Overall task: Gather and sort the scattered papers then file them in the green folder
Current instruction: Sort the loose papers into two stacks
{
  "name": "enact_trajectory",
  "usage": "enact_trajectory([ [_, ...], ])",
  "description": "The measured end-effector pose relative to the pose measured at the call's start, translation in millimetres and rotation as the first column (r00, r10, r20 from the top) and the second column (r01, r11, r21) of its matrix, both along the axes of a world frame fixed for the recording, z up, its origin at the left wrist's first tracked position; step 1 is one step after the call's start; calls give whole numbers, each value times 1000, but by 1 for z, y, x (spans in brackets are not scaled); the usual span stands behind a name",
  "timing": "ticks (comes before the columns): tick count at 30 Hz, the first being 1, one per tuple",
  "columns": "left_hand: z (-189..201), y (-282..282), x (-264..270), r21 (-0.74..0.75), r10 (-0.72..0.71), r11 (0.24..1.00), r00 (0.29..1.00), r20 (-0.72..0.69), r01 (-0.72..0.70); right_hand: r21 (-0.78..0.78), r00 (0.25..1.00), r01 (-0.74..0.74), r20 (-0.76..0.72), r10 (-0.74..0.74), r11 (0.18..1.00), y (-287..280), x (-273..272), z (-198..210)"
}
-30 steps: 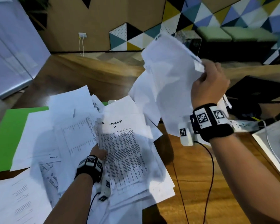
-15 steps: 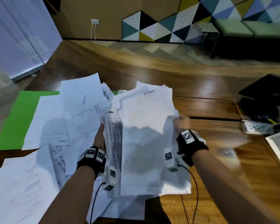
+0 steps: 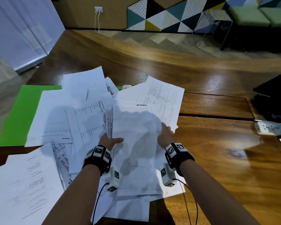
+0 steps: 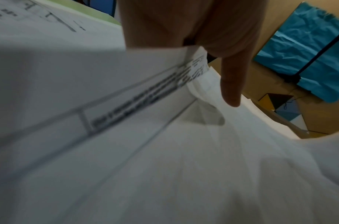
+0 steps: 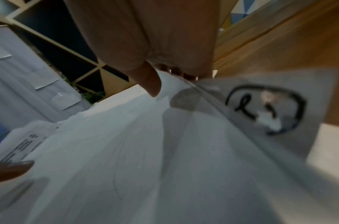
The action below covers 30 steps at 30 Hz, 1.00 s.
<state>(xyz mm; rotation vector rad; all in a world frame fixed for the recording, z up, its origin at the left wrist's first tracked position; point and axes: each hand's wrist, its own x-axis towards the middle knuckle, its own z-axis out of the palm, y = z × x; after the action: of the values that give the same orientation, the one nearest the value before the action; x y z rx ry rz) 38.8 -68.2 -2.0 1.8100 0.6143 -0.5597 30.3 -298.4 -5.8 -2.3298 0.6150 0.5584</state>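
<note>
Papers [image 3: 136, 140], light, limp and apt to slide, are held as a loose sheaf over the table [image 3: 217, 143], left hand [image 3: 109, 140] and right hand [image 3: 165, 135] pinching opposite edges; green folder [image 3: 15, 114] lies far left, half covered.

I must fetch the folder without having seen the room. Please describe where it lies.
On the wooden table, look at the left end of the heap of white papers. The green folder lies flat there, partly under those sheets; it is the only bright green thing among them.
</note>
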Motion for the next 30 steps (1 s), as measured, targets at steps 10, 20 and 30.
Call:
enact_trajectory([
  [10,-3,3,3,-24,27,999,998,-51,-28,62,785,614,-147,-602,787,-64,59,1],
  [20,1,5,1,-50,20,999,999,-39,-22,-59,812,554,257,-524,830,-69,71,33],
  [30,25,5,-11,-328,109,926,965,-237,-185,193,493,683,589,-640,704,-110,49,95],
])
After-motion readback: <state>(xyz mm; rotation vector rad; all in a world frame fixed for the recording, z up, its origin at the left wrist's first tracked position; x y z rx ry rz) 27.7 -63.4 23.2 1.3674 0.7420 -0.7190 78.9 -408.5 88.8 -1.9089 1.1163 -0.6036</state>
